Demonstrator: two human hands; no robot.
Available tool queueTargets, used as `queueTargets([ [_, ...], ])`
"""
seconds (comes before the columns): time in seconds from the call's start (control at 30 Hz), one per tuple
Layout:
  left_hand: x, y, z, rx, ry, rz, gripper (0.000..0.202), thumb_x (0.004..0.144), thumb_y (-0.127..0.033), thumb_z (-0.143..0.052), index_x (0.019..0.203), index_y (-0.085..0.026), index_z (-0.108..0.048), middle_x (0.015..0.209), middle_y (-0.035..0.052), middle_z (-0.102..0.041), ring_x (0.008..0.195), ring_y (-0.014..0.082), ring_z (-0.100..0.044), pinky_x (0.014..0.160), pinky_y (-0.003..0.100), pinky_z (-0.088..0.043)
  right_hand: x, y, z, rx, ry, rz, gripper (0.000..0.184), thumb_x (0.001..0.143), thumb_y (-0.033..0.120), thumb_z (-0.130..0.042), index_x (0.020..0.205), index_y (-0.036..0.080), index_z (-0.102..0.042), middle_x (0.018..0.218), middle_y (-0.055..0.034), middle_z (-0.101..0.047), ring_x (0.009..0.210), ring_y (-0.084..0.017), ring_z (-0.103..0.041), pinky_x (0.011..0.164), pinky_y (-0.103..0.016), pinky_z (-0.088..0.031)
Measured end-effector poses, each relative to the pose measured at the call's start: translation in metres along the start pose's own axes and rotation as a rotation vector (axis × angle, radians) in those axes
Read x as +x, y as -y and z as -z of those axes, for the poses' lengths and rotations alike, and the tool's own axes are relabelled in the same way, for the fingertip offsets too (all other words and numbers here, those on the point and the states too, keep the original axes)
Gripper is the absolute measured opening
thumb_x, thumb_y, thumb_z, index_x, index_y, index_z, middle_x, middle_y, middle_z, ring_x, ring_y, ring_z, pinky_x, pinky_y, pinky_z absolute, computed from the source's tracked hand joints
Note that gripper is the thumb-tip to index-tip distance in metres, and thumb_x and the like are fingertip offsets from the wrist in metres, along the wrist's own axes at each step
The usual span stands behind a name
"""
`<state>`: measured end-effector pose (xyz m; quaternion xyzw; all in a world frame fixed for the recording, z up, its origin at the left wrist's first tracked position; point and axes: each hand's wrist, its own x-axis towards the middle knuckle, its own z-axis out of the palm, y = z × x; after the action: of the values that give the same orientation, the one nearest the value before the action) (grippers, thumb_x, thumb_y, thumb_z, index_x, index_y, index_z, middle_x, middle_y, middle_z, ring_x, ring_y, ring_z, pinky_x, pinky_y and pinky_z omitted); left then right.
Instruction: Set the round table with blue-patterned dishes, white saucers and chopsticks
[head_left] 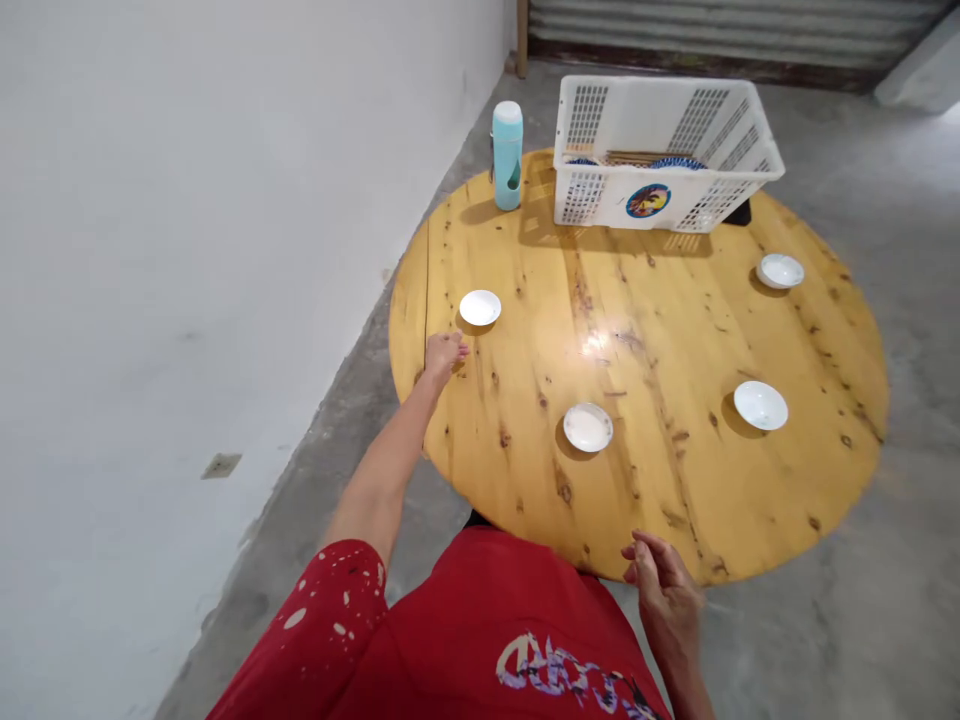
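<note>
A small white bowl (480,308) stands upright on the left part of the round wooden table (525,360). Just in front of its near rim is my left hand (446,354), slightly apart from it, fingers loosely stretched out and holding nothing I can see. My right hand (666,590) hovers at the table's near edge, fingers loosely bent and apart, with nothing in it. Between the two hands sits another white bowl (588,428). Farther right are a white bowl (761,405) and, behind it, one more with a patterned outside (780,271).
A white plastic basket (667,195) at the far side holds blue-patterned dishes (677,163) and chopsticks (634,158). To its left stands a light blue bottle (508,158). Something dark (739,213) lies by the basket's right corner. A white wall (225,200) runs along the left.
</note>
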<state>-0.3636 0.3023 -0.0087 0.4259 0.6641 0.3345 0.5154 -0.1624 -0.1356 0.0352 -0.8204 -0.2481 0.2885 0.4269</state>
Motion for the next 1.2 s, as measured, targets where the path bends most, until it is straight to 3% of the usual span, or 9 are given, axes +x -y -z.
queueTargets([
  [0.23,0.063,-0.013,-0.015,0.085,0.121,0.014,0.025,0.096,-0.031,-0.054,0.081,-0.011,-0.056,0.07,0.0085,-0.066,0.061,0.0117,-0.066,0.06,0.022,-0.052,-0.026,0.018,-0.05,-0.066,-0.039,-0.084,0.039,0.089,0.054,-0.053,0.1,0.019,-0.065,0.08,-0.005,-0.069,0.058,-0.015,-0.062,0.058,-0.027,-0.054],
  [0.43,0.086,-0.017,-0.029,0.323,0.188,-0.045,0.021,0.096,-0.012,-0.04,0.099,0.007,-0.049,0.097,0.0226,-0.069,0.084,0.0155,-0.071,0.078,0.032,-0.057,-0.037,0.031,-0.075,-0.103,-0.045,-0.08,0.03,0.093,0.044,-0.048,0.099,0.02,-0.064,0.076,-0.0025,-0.068,0.058,-0.013,-0.062,0.059,-0.025,-0.051],
  [0.53,0.085,-0.017,-0.032,0.363,0.219,-0.09,0.026,0.093,-0.009,-0.038,0.102,0.013,-0.047,0.1,0.0223,-0.068,0.087,0.0139,-0.068,0.086,0.04,-0.056,-0.035,0.03,-0.08,-0.101,-0.032,-0.073,0.027,0.094,0.041,-0.047,0.099,0.02,-0.063,0.074,-0.0012,-0.067,0.057,-0.013,-0.062,0.06,-0.025,-0.051],
  [0.63,0.059,-0.015,-0.03,0.356,0.296,-0.206,0.032,0.092,-0.017,-0.043,0.103,0.011,-0.053,0.087,0.0131,-0.068,0.076,0.0108,-0.065,0.082,0.037,-0.056,-0.027,0.028,-0.082,-0.115,0.006,-0.056,0.026,0.095,0.039,-0.045,0.1,0.02,-0.063,0.075,-0.0017,-0.068,0.061,-0.013,-0.064,0.06,-0.024,-0.05],
  [0.73,0.007,-0.011,-0.036,0.35,0.455,-0.332,0.033,0.089,-0.027,-0.049,0.099,0.001,-0.062,0.07,0.0041,-0.063,0.062,0.0104,-0.06,0.067,0.026,-0.054,-0.012,0.028,-0.078,-0.137,0.064,-0.02,0.025,0.094,0.037,-0.045,0.101,0.02,-0.063,0.077,-0.0027,-0.068,0.066,-0.015,-0.065,0.06,-0.024,-0.05],
  [0.83,-0.051,-0.005,-0.054,0.45,0.62,-0.414,0.03,0.086,-0.035,-0.049,0.078,-0.011,-0.065,0.057,0.0001,-0.054,0.054,0.0126,-0.055,0.055,0.021,-0.043,0.009,0.029,-0.068,-0.144,0.114,0.045,0.025,0.094,0.034,-0.045,0.1,0.02,-0.064,0.08,-0.0037,-0.07,0.071,-0.016,-0.066,0.063,-0.025,-0.05],
  [0.93,-0.093,0.002,-0.08,0.612,0.707,-0.548,0.03,0.088,-0.034,-0.047,0.069,-0.016,-0.061,0.059,0.0011,-0.054,0.059,0.0142,-0.055,0.057,0.023,-0.038,0.028,0.027,-0.055,-0.159,0.11,0.098,0.025,0.094,0.032,-0.045,0.1,0.019,-0.065,0.081,-0.0043,-0.07,0.071,-0.016,-0.066,0.066,-0.025,-0.049],
  [1.03,-0.114,0.008,-0.102,0.81,0.708,-0.67,0.026,0.09,-0.032,-0.046,0.076,-0.019,-0.063,0.07,0.0036,-0.061,0.068,0.0169,-0.058,0.063,0.025,-0.038,0.039,0.023,-0.042,-0.193,0.075,0.121,0.025,0.093,0.03,-0.045,0.098,0.019,-0.066,0.079,-0.0036,-0.07,0.07,-0.016,-0.065,0.066,-0.026,-0.047],
  [1.2,-0.122,0.015,-0.122,1.086,0.683,-0.727,0.027,0.094,-0.033,-0.043,0.099,-0.02,-0.065,0.085,0.007,-0.07,0.078,0.0212,-0.065,0.067,0.026,-0.038,0.043,0.01,-0.029,-0.236,0.028,0.091,0.026,0.093,0.03,-0.043,0.095,0.021,-0.067,0.074,-0.0013,-0.07,0.066,-0.015,-0.064,0.065,-0.025,-0.045],
])
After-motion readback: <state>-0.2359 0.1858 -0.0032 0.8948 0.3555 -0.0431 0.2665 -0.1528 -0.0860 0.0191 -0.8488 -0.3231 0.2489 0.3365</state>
